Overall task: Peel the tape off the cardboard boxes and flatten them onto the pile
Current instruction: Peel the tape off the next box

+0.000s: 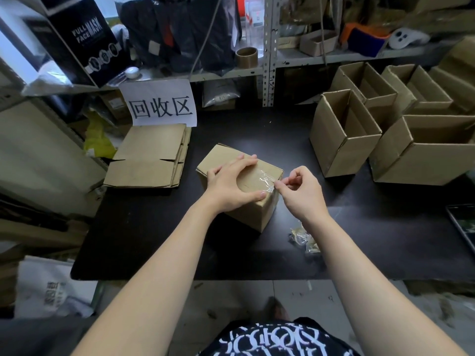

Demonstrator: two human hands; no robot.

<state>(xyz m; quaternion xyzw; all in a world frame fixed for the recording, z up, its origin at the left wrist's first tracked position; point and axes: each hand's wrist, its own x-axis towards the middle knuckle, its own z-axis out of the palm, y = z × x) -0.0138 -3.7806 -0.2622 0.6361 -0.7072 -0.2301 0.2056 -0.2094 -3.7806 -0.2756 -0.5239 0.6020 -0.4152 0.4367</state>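
While fingers (279,185) pinch tape (266,176), sign (160,105) reads 回收区.

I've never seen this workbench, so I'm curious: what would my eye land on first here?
First, the two hands on the taped box at the middle of the dark table: the left hand presses its top while the right hand pinches the clear tape at its right edge. Behind, a white sign with bold characters hangs above the pile of flattened cardboard at the left. Open boxes crowd the right side.
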